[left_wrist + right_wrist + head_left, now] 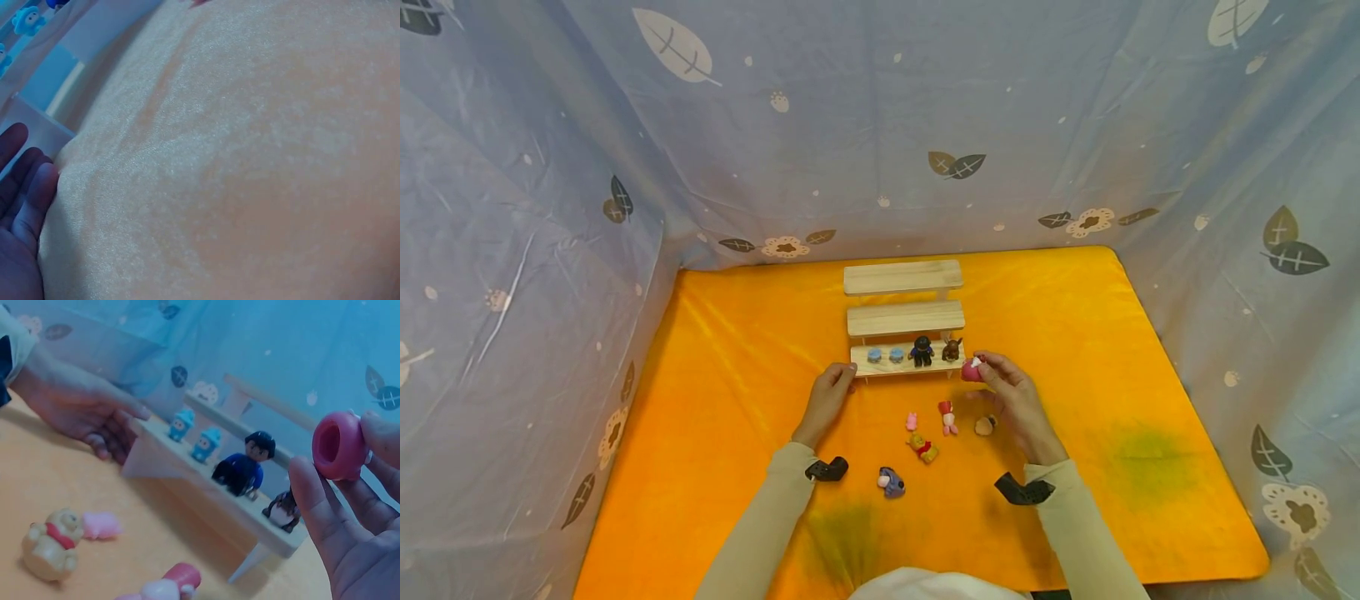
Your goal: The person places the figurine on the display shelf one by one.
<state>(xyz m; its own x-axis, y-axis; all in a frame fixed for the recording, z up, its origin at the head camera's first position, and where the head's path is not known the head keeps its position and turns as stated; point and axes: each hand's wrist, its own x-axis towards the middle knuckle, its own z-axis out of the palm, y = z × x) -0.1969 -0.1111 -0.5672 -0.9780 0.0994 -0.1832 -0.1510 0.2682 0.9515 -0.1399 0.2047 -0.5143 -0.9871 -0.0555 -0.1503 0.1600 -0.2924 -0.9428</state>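
Right hand [1017,398] pinches a pink hollow toy [338,445] between thumb and fingertips, just beside the right end of the wooden shelf's [904,319] lowest step. Left hand [827,400] rests with fingers straight against that step's left end. On the step: two blue figures [885,355], a dark figure [921,351], a brown one [952,349].

Orange cloth [1075,333] covers the table. On it: three-step wooden shelf [904,318], near back edge. Lowest step carries two blue figures [885,355], dark figure [921,351], brown figure [952,349]. Loose toys [925,433] on cloth in front.
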